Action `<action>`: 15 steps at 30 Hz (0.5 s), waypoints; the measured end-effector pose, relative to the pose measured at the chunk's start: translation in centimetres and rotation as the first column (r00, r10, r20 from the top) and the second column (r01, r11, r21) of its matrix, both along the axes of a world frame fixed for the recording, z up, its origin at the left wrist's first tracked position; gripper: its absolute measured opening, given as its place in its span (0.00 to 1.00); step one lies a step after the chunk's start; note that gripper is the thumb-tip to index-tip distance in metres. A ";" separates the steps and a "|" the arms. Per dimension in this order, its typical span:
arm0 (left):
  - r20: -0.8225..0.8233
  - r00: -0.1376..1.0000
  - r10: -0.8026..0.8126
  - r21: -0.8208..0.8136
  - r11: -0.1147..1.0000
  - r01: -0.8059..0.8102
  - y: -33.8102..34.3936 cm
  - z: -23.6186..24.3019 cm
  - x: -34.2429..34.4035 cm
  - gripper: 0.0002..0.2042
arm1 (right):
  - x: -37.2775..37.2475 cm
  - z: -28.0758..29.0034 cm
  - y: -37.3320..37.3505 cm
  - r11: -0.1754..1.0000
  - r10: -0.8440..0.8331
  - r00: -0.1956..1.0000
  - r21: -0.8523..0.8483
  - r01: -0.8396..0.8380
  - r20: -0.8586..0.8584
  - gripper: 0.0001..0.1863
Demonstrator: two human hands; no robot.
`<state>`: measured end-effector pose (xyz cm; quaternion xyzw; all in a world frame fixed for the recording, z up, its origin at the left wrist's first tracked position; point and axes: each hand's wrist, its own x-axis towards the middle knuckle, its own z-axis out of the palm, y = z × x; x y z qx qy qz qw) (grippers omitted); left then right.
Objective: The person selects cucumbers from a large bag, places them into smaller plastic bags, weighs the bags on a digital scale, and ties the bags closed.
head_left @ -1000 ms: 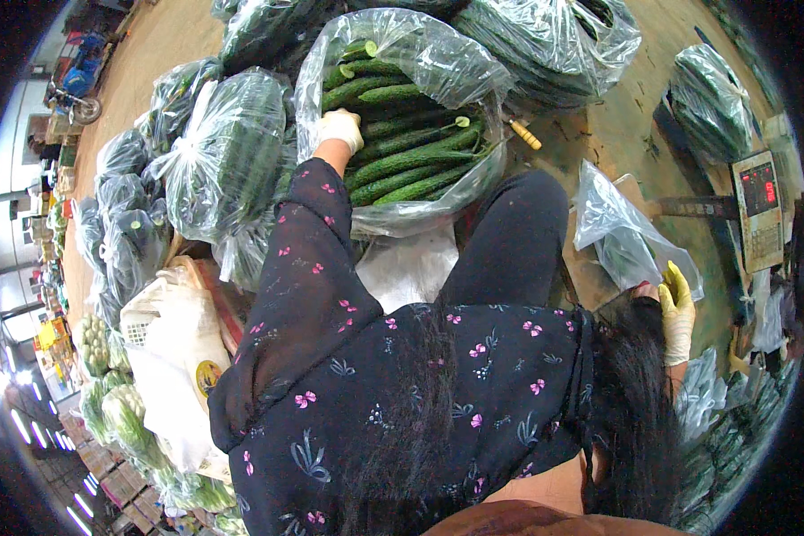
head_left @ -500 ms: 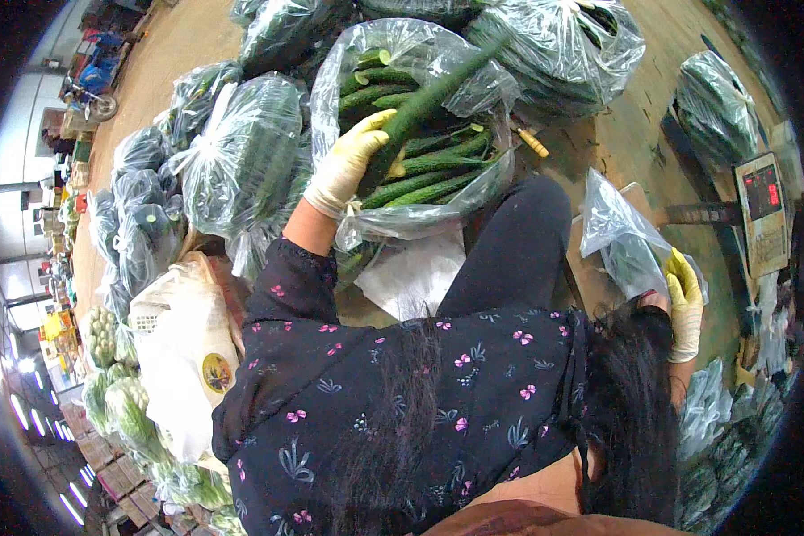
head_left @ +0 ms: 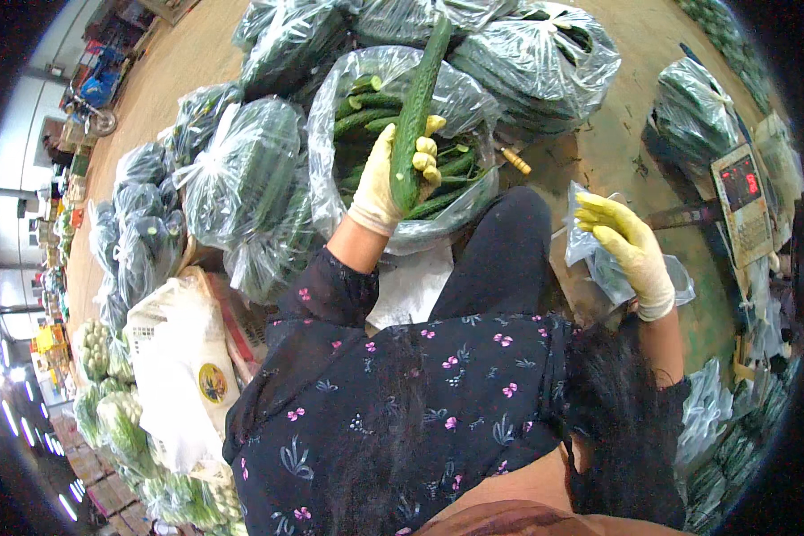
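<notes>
A long green cucumber (head_left: 419, 107) stands nearly upright in my gloved left hand (head_left: 380, 186), whose fingers wrap round its lower part. Behind it, a large clear plastic bag (head_left: 317, 152) gapes wide, with several cucumbers (head_left: 368, 119) lying inside. On the right, my gloved right hand (head_left: 634, 255) is open with fingers stretched out and holds nothing. Beneath that hand lies a small clear plastic bag (head_left: 606, 275); whether they touch I cannot tell.
A yellow-handled tool (head_left: 515, 161) lies right of the open bag. Filled cucumber bags (head_left: 246, 174) stand left and behind. At right are a scale with a lit display (head_left: 740, 201) and another filled bag (head_left: 692, 107). A white bag-covered crate (head_left: 183, 375) sits at left.
My left hand has moved right and slightly down, turning the cucumber more upright. My right hand has come up and left, its fingers now spread over the small bag.
</notes>
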<state>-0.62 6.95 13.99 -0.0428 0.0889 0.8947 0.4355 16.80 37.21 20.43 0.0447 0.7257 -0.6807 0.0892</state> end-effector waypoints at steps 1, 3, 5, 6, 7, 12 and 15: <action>0.008 1.000 -0.006 0.004 1.000 0.005 0.5 0.6 0.6 0.25 | -0.4 0.0 -0.5 1.000 0.010 1.000 -0.017 -0.010 0.008 0.21; -0.057 0.998 -0.023 -0.085 0.996 0.018 1.0 1.5 1.8 0.26 | -1.6 0.4 -1.6 0.995 0.065 0.998 -0.070 -0.066 -0.013 0.21; -0.179 0.983 -0.051 -0.168 0.986 0.020 3.3 1.8 2.9 0.25 | -3.1 -0.4 -2.1 0.993 0.059 0.998 -0.101 -0.059 -0.011 0.21; -0.283 0.958 -0.051 -0.250 0.968 -0.023 4.7 2.8 4.2 0.26 | -3.9 -0.2 -2.5 0.990 0.045 0.997 -0.134 -0.052 -0.055 0.24; -0.340 0.940 -0.036 -0.343 0.935 -0.088 6.7 3.6 6.0 0.25 | -4.8 -0.5 -3.0 0.973 0.013 0.994 -0.227 -0.037 -0.107 0.26; -0.876 0.293 -0.383 -0.482 0.711 -0.512 12.3 2.3 9.5 0.17 | -7.0 0.9 -1.7 0.921 -0.129 0.989 -0.361 0.148 0.075 0.22; -0.749 0.515 -0.417 -0.638 0.664 -0.389 11.3 1.5 8.4 0.17 | -4.7 2.1 0.0 0.996 -0.060 0.997 0.073 0.057 0.038 0.19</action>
